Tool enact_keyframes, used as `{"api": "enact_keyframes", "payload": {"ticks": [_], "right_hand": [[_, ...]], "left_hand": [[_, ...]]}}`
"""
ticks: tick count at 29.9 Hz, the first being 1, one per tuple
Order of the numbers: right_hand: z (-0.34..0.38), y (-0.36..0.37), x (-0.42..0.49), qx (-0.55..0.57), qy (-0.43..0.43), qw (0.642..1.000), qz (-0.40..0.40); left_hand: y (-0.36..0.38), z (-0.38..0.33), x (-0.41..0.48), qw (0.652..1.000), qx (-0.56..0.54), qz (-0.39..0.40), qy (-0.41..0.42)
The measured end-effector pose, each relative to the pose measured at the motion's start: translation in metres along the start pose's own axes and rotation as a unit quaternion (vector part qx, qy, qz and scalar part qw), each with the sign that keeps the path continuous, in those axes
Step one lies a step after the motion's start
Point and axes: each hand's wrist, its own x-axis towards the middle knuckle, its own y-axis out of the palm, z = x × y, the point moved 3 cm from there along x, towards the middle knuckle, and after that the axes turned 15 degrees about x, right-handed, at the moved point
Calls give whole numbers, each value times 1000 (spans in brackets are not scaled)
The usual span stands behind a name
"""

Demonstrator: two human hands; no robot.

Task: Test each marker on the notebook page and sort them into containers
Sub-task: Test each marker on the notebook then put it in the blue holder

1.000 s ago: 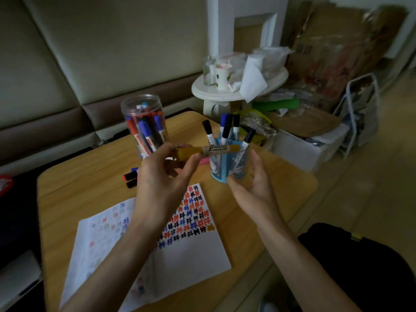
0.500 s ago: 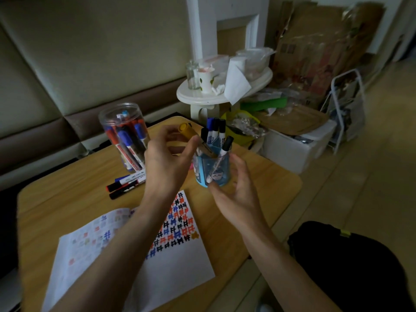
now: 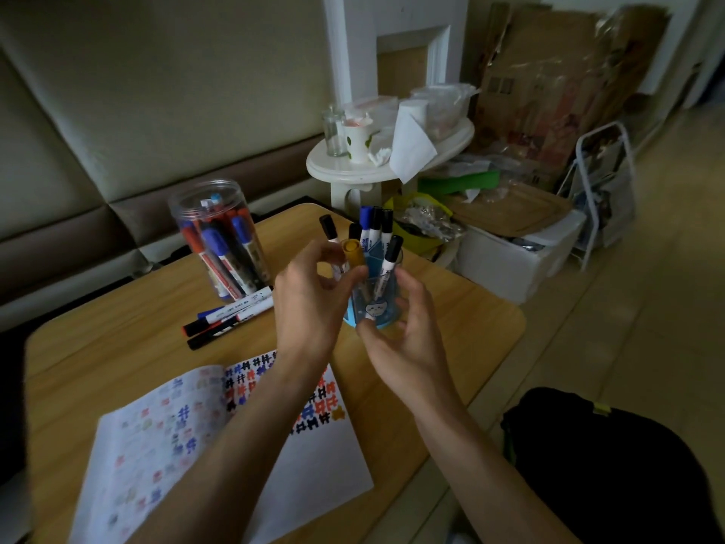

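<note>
My left hand (image 3: 314,300) pinches a yellow-capped marker (image 3: 353,253), which stands upright with its lower end inside the blue cup (image 3: 374,308). Several black- and blue-capped markers stand in that cup. My right hand (image 3: 404,335) hovers beside the cup's near right side with loosely curved fingers; whether it touches the cup is unclear. A clear jar (image 3: 219,237) with red, blue and black markers stands to the left. Three loose markers (image 3: 229,314) lie on the wooden table (image 3: 117,347). The open notebook (image 3: 219,437) shows coloured test marks.
A white round side table (image 3: 388,162) with a cup, a glass and tissues stands behind the table. A white storage box (image 3: 518,249), cardboard and bags crowd the floor to the right. A sofa runs along the left. A black bag (image 3: 612,465) sits at lower right.
The yellow marker went from lying level in my left hand to upright with its lower end in the blue cup. My right hand has stayed beside the cup.
</note>
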Motion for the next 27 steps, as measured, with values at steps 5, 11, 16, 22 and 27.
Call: {"api": "enact_keyframes", "payload": {"ticks": [5, 11, 16, 22, 27], "right_hand": [[-3, -1, -1, -22, -26, 999, -32], [-10, 10, -4, -19, 17, 999, 27], [-15, 24, -10, -30, 15, 997, 64], [-24, 40, -9, -59, -7, 995, 74], [-29, 51, -9, -62, 12, 994, 89]], "left_hand": [[-15, 25, -11, 1000, -7, -2, -29], [-47, 102, -47, 992, 31, 18, -121], [-71, 154, -61, 984, 93, -4, -153], [-77, 179, -59, 973, 159, -41, -164], [-71, 191, -51, 967, 179, -2, -184]]}}
